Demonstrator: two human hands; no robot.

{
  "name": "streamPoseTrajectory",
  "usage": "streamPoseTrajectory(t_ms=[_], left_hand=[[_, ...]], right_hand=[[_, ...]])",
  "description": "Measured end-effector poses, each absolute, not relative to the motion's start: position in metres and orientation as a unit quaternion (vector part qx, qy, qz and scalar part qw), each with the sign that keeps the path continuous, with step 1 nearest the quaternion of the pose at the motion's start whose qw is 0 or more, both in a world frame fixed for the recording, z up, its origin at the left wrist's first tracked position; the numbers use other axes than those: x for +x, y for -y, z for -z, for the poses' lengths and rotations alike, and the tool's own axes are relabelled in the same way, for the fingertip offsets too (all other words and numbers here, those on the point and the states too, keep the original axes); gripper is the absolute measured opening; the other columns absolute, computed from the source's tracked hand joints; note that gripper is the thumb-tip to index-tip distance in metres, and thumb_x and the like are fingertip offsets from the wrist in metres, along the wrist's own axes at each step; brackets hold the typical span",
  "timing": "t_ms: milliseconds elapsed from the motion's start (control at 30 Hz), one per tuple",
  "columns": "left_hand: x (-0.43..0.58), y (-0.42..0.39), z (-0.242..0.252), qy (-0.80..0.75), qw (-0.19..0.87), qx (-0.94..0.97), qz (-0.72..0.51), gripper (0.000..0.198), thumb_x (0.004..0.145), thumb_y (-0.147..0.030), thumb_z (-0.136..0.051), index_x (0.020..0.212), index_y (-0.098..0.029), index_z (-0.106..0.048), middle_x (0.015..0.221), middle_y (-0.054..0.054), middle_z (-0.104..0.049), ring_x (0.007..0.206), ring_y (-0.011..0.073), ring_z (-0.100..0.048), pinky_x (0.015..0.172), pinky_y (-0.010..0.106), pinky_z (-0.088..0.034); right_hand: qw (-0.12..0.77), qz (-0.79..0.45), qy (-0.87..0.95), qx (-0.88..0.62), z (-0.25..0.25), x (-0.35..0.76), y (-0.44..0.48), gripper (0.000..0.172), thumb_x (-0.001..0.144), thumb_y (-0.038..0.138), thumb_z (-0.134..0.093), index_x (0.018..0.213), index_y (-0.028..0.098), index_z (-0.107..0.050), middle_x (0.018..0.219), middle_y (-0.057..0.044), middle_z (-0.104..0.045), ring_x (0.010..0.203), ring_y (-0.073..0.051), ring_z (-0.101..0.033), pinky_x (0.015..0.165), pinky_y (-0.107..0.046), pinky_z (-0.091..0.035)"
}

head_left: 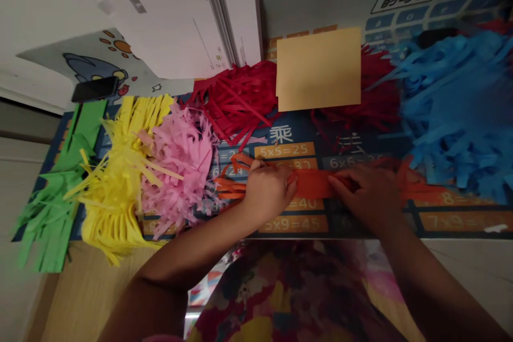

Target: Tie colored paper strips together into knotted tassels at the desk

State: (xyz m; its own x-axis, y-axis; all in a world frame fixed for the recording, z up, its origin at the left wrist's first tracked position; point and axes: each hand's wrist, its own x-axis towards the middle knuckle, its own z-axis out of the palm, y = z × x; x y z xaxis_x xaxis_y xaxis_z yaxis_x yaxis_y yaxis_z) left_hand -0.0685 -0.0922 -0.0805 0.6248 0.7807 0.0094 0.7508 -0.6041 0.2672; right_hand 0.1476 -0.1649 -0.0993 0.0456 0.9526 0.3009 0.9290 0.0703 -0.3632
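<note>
We are holding a bright orange strip of fringed paper (312, 184) over a dark-blue printed multiplication mat (294, 223), its plain middle showing between our hands. The fingers of our left hand (266, 187) are curling in and pinching one side; those of our right hand (363, 191) are pinching the other. A fluffy pink paper bundle (182, 163) is lying to the left, a large blue fringed paper bundle (460, 107) to the right.

A black phone (95, 90) sits left of a white barcoded packet (176, 32).
</note>
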Motion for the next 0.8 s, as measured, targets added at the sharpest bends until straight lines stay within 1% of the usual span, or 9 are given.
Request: streamPoseTrajectory(t_ms=[100,233,300,367,433,500,600,700,800], left_hand=[[-0.068,0.093,0.081,-0.442,0.113,0.887,-0.075,0.021,0.094,-0.034,-0.057,0.090,-0.018,-0.070,0.070,0.005,-0.071,0.066,0.0220,-0.064,0.077,0.040,-0.040],[-0.069,0.091,0.078,-0.381,0.067,0.910,-0.148,0.022,0.097,-0.030,-0.053,0.109,-0.019,-0.069,0.109,0.010,-0.072,0.104,0.0281,-0.061,0.090,0.043,-0.039],[-0.071,0.089,0.076,-0.286,0.062,0.948,-0.126,0.025,0.101,-0.025,-0.047,0.109,-0.021,-0.070,0.116,0.009,-0.070,0.109,0.0265,-0.058,0.094,0.043,-0.038],[-0.074,0.088,0.072,-0.204,0.063,0.974,-0.075,0.028,0.102,-0.022,-0.043,0.104,-0.020,-0.071,0.108,0.008,-0.071,0.103,0.0242,-0.059,0.095,0.043,-0.039],[-0.075,0.089,0.065,-0.169,0.054,0.983,-0.042,0.027,0.100,-0.025,-0.045,0.102,-0.017,-0.071,0.104,0.009,-0.070,0.101,0.0247,-0.059,0.101,0.047,-0.037],[-0.073,0.092,0.058,-0.163,0.037,0.985,-0.031,0.027,0.095,-0.031,-0.051,0.101,-0.015,-0.072,0.101,0.011,-0.070,0.100,0.0269,-0.060,0.111,0.055,-0.030],[-0.066,0.098,0.052,-0.162,-0.003,0.987,-0.015,0.029,0.090,-0.035,-0.055,0.097,-0.013,-0.074,0.094,0.011,-0.069,0.094,0.0290,-0.062,0.117,0.066,-0.017],[-0.059,0.102,0.054,-0.171,-0.061,0.983,-0.001,0.023,0.092,-0.023,-0.051,0.094,-0.013,-0.072,0.087,0.009,-0.069,0.085,0.0273,-0.064,0.117,0.070,-0.015],[-0.060,0.103,0.060,-0.191,-0.079,0.978,-0.020,0.023,0.094,-0.013,-0.045,0.095,-0.014,-0.068,0.083,0.007,-0.069,0.081,0.0245,-0.066,0.119,0.069,-0.014]], right_hand=[[0.245,-0.030,0.673,-0.697,0.103,0.147,0.164,0.028,0.096,0.040,-0.056,0.076,0.023,-0.064,0.071,-0.003,-0.068,0.070,-0.024,-0.064,0.072,-0.040,-0.038],[0.252,0.018,0.638,-0.727,0.101,0.147,0.166,0.023,0.091,0.044,-0.062,0.088,0.021,-0.064,0.082,-0.009,-0.069,0.078,-0.028,-0.062,0.073,-0.042,-0.040],[0.249,0.068,0.640,-0.724,0.093,0.147,0.171,0.023,0.091,0.040,-0.063,0.097,0.018,-0.065,0.095,-0.015,-0.069,0.090,-0.033,-0.062,0.081,-0.046,-0.040],[0.241,0.087,0.689,-0.678,0.082,0.146,0.179,0.019,0.093,0.033,-0.060,0.103,0.018,-0.066,0.104,-0.015,-0.070,0.097,-0.033,-0.061,0.088,-0.048,-0.037],[0.212,0.060,0.781,-0.584,0.073,0.144,0.186,0.017,0.095,0.025,-0.055,0.106,0.020,-0.067,0.108,-0.011,-0.072,0.096,-0.029,-0.063,0.090,-0.045,-0.035],[0.172,0.024,0.851,-0.496,0.070,0.143,0.189,0.020,0.095,0.018,-0.052,0.108,0.020,-0.067,0.108,-0.008,-0.074,0.093,-0.025,-0.065,0.090,-0.042,-0.035],[0.171,0.025,0.863,-0.475,0.077,0.146,0.184,0.019,0.090,0.017,-0.054,0.104,0.017,-0.066,0.106,-0.008,-0.075,0.092,-0.025,-0.066,0.090,-0.042,-0.034],[0.184,0.033,0.856,-0.483,0.085,0.156,0.174,0.019,0.086,0.017,-0.055,0.101,0.018,-0.066,0.105,-0.008,-0.075,0.094,-0.025,-0.066,0.088,-0.042,-0.034],[0.181,0.039,0.845,-0.501,0.087,0.162,0.170,0.023,0.084,0.016,-0.055,0.104,0.018,-0.066,0.102,-0.009,-0.075,0.090,-0.025,-0.066,0.084,-0.041,-0.033]])
